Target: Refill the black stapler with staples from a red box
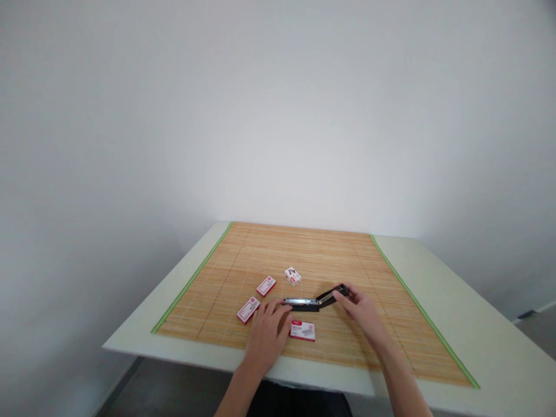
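Note:
A black stapler [303, 306] lies folded wide open on the bamboo mat, its metal staple channel facing up. At the left end of its base is my left hand [267, 333], fingers bent and touching that end; the fingertips are partly hidden. My right hand [362, 313] grips the raised top arm of the stapler between thumb and fingers, at the right. Just below the base lies a red and white staple box [303, 330], close to my left thumb. Another flat red and white box [248, 310] sits beside my left fingers.
Beyond my left hand rests a third flat red and white box [266, 286], with a small white printed box [292, 275] to its right. The green-edged bamboo mat [299, 246] covers the middle of the white table [434, 272], which meets a white wall.

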A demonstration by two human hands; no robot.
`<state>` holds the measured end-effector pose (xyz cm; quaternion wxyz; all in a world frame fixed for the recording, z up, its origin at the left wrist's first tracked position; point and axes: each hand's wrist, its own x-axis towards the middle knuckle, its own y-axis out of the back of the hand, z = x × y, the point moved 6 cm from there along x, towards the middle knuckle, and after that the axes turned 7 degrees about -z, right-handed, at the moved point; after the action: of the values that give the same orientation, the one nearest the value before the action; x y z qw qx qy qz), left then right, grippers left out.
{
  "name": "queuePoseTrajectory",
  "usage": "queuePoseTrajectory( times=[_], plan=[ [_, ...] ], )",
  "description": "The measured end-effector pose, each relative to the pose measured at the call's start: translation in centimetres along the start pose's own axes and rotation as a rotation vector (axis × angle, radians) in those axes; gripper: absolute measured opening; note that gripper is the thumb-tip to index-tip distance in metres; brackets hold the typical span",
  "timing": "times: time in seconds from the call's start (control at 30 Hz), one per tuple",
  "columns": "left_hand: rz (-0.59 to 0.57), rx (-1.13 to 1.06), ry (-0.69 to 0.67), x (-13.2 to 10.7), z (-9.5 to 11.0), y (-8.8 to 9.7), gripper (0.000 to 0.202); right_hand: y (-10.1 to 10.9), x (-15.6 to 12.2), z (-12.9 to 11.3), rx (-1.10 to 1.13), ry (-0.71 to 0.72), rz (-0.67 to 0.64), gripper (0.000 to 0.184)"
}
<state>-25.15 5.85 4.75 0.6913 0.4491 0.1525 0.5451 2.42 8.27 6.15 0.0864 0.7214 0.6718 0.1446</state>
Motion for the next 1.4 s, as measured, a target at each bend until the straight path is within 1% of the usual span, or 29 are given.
queuePoseTrajectory(
  times=[0.03,0.1,0.2,0.27,0.3,0.37,0.4,0.47,0.57,0.63,0.7,0.73,0.8,0.87,0.93,1.03,1.1,1.17,1.23,1.27,1.3,1.33,1.4],
  plan=[
    [0.001,0.004,0.001,0.0,0.0,0.0,0.027,-0.7,0.4,-1.0,-0.041,0.052,-0.022,0.052],
    [0.003,0.012,0.003,0.0,-0.1,-0.1,0.026,-2.8,1.2,-3.0,-0.155,0.118,-0.102,0.045],
    [0.001,0.02,0.005,0.0,-0.1,-0.2,0.025,-6.9,2.0,-5.4,-0.406,0.168,-0.204,0.032],
    [-0.001,0.02,0.004,-0.1,-0.1,-0.1,0.023,-9.7,2.2,-6.4,-0.565,0.221,-0.274,0.023],
    [-0.004,0.018,0.003,-0.1,0.0,0.0,0.022,-10.7,2.2,-6.7,-0.613,0.232,-0.291,0.019],
    [-0.013,0.015,0.002,-0.2,0.1,0.1,0.02,-11.8,2.0,-6.9,-0.653,0.249,-0.313,0.016],
    [-0.017,0.014,0.002,-0.2,0.1,0.1,0.02,-11.9,1.8,-6.9,-0.648,0.258,-0.323,0.016],
    [-0.019,0.02,0.005,-0.2,0.2,0.2,0.022,-11.4,1.5,-6.6,-0.609,0.29,-0.36,0.022],
    [-0.029,0.035,-0.006,-0.3,0.3,0.1,0.031,-9.7,1.2,-5.5,-0.513,0.291,-0.391,0.03],
    [-0.07,0.033,-0.057,-0.4,0.8,-0.3,0.048,-8.3,1.3,-4.2,-0.451,0.252,-0.339,0.035],
    [-0.131,0.028,-0.132,-0.5,1.6,-0.9,0.066,-7.2,1.4,-2.7,-0.384,0.21,-0.235,0.044],
    [-0.157,0.031,-0.162,-0.6,2.0,-1.2,0.072,-6.8,1.3,-2.0,-0.345,0.193,-0.183,0.049],
    [-0.168,0.058,-0.178,-0.5,2.4,-1.5,0.071,-6.5,0.8,-0.6,-0.258,0.154,-0.114,0.056],
    [-0.117,0.111,-0.125,-0.4,2.3,-1.4,0.061,-6.6,0.2,0.7,-0.179,0.101,-0.078,0.06],
    [-0.032,0.177,-0.029,-0.4,1.6,-1.1,0.048,-6.7,-0.5,1.5,-0.133,0.063,-0.032,0.062],
    [0.095,0.267,0.097,-1.0,0.2,-0.4,0.031,-6.6,-1.2,1.8,-0.118,0.065,0.029,0.062],
    [0.155,0.308,0.127,-1.5,-0.8,0.1,0.031,-6.6,-1.4,1.8,-0.111,0.072,0.041,0.062],
    [0.165,0.329,0.117,-1.4,-1.9,0.8,0.045,-6.6,-1.4,1.9,-0.103,0.067,0.043,0.063],
    [0.111,0.33,0.071,-0.8,-3.1,1.3,0.068,-6.5,-1.3,1.9,-0.101,0.061,0.046,0.064],
    [0.059,0.324,0.033,-0.2,-3.6,1.3,0.077,-6.6,-1.3,2.0,-0.103,0.061,0.046,0.064],
    [-0.001,0.317,-0.011,0.4,-4.1,1.3,0.082,-6.5,-1.3,2.0,-0.107,0.062,0.047,0.063],
    [-0.061,0.31,-0.054,1.0,-4.4,1.2,0.083,-6.5,-1.2,2.0,-0.112,0.062,0.047,0.063],
    [-0.14,0.307,-0.109,2.0,-5.1,0.8,0.076,-6.5,-1.2,2.1,-0.117,0.063,0.048,0.062]
  ],
)
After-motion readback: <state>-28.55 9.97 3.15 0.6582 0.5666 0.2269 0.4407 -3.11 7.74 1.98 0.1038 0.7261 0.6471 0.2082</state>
